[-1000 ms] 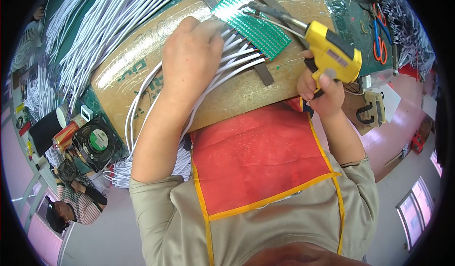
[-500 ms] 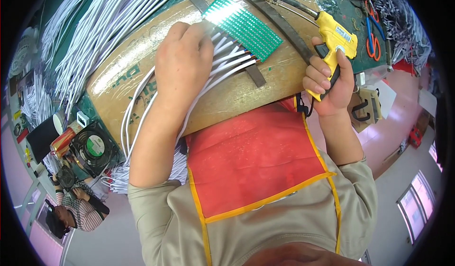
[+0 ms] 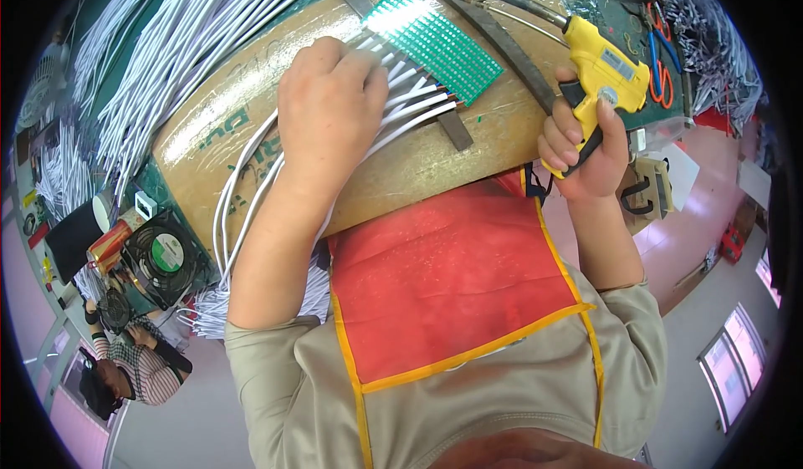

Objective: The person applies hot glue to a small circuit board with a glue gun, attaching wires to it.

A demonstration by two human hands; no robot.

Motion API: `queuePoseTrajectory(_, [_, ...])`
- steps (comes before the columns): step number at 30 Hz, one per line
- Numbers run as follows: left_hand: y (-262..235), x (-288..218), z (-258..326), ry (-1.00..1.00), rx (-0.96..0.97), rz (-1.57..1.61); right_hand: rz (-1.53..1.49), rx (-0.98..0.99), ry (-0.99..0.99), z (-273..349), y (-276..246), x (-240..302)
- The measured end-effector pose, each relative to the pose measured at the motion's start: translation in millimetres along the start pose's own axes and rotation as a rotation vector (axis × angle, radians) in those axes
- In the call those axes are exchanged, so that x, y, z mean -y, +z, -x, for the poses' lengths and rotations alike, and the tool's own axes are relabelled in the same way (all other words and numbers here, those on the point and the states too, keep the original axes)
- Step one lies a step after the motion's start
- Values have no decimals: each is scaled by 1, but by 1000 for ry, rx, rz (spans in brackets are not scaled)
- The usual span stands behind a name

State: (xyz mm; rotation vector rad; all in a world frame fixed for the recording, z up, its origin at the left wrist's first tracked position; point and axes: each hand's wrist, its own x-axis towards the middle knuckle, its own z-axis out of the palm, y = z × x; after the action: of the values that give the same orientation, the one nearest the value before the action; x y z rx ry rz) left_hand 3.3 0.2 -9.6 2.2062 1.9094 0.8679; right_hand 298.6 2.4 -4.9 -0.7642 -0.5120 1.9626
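Observation:
My right hand (image 3: 585, 139) grips the black-and-yellow handle of a yellow soldering gun (image 3: 609, 66), its metal barrel and thin feed tube pointing to the upper left, above a dark metal bar. A green circuit board (image 3: 435, 44) with rows of shiny pads lies tilted in the middle of the work board. Several white cables (image 3: 416, 111) end along its near left edge, with coloured wire ends at the lower corner. Over these cables my left hand (image 3: 330, 105) is closed beside the board's upper left edge, its fingertips mostly hidden, apparently pinching a cable.
Beneath lies a brown, film-covered work board (image 3: 401, 186). Two dark metal bars (image 3: 502, 41) (image 3: 454, 131) frame the circuit board. Long white cable bundles (image 3: 180, 59) fill the upper left. Pliers and orange-handled scissors (image 3: 662, 84) lie at right, a black fan (image 3: 159, 256) at left. Another person (image 3: 138, 364) sits lower left.
My left hand has shifted slightly right along the cables. The soldering gun has moved a little right with my right hand. The circuit board sits marginally further right in the picture.

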Motion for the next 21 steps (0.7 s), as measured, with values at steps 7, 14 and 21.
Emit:
queuePoseTrajectory(7, [0, -6, -2, -56, 90, -69, 328, 46, -7, 12, -7, -18])
queuePoseTrajectory(14, [4, -5, 2, -37, 60, -4, 541, 59, -51, 22, -16, -33])
queuePoseTrajectory(21, [2, -7, 2, -115, 131, 11, 555, 29, -57, 25, -19, -42])
